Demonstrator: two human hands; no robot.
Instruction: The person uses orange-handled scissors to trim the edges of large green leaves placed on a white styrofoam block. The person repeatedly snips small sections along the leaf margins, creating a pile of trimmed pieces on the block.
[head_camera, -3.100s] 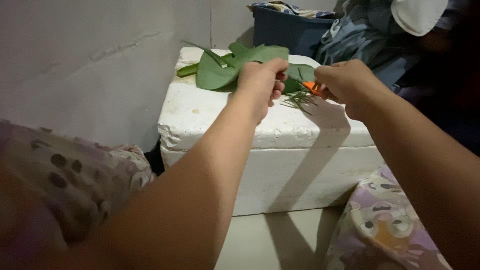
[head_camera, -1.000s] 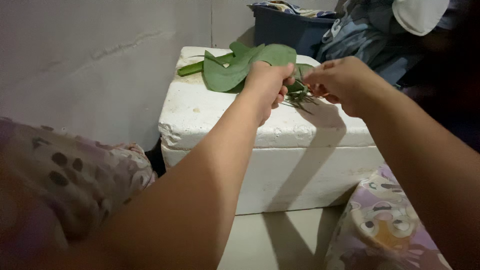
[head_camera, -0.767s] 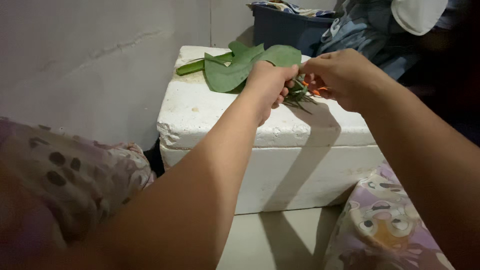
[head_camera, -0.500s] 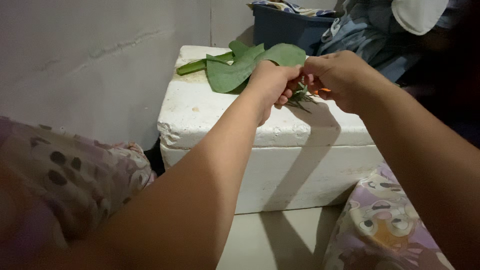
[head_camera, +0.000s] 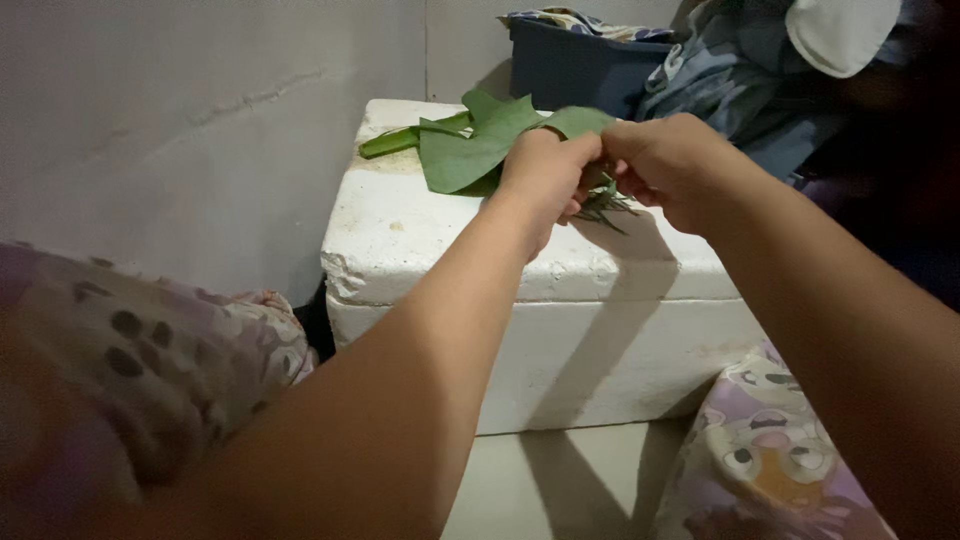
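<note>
Both hands meet over the top of a white foam box (head_camera: 450, 240), used here as a table. Left hand (head_camera: 545, 175) is closed in a pinch on the edge of a broad green leaf (head_camera: 465, 155), thumb and fingers pressing the leaf where it folds over. Right hand (head_camera: 665, 165) sits just beside it, touching or nearly touching, fingers curled in; looks like it grips the same leaf edge or something small, but what is inside the fist is hidden, cannot tell. The leaf lies on the far part of the box lid, one end lifted into the hands, and more leaves and a green stalk (head_camera: 395, 140) lie under and behind it. A tuft of thin green strips (head_camera: 610, 205) sticks out below the hands, resting on the lid.

Judgement: step in hand looks like folding or tearing the leaf. To do it well, keep the two pinches close together so the leaf does not split off-line, hold the fold flat against the lid, and pull slowly along the leaf's veins.

Behind the box: dark blue plastic bin (head_camera: 575, 65) with cloth, bluish fabric (head_camera: 740, 90) to the right. Patterned fabric (head_camera: 160, 350) covers the knees in the foreground.
</note>
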